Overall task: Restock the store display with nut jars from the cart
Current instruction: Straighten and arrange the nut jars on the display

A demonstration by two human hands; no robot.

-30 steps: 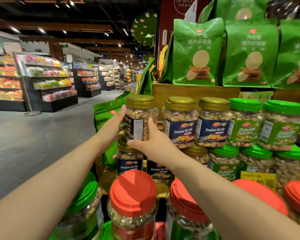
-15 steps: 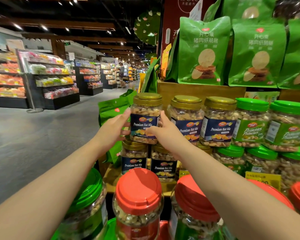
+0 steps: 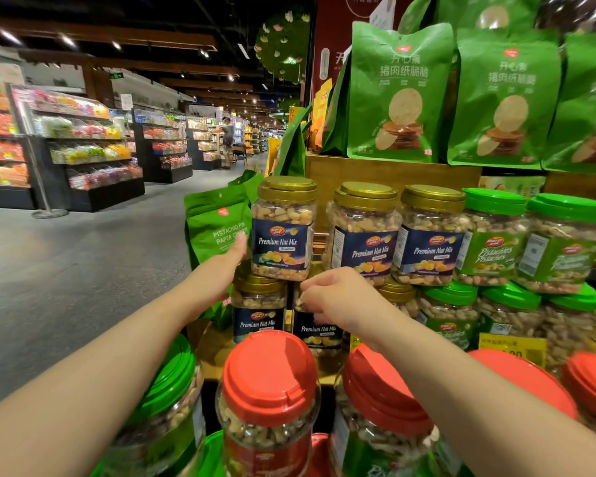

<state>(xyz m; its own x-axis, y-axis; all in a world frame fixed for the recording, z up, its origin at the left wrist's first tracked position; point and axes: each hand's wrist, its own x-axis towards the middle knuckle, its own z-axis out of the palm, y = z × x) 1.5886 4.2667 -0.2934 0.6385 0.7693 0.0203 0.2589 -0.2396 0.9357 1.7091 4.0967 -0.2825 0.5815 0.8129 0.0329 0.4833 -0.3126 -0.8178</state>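
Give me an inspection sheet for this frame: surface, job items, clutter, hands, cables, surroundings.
Surface: wooden display shelf, stacked with jars.
Job's things: gold-lid nut mix jar upright on the top row, label forward; red-lid jars below, near the camera.
Clutter: green snack bags above; pistachio jars to the right.
Hands: left hand open beside the jar; right hand loosely curled, holding nothing.
Cables: nothing seen.
Surroundings: store aisle, distant shopper.

Nut mix jar [image 3: 283, 232] is sitting at the left end of the upper row, on two lower jars [image 3: 258, 304]. Pistachio jars [image 3: 492, 235] are standing to the right. Pouches [image 3: 399, 94] are standing on the shelf behind and above. Cart jars [image 3: 269, 401] are crowding nearest. Left hand [image 3: 221, 270] is hovering just left of the jar; right hand [image 3: 338, 297] is hovering below it.
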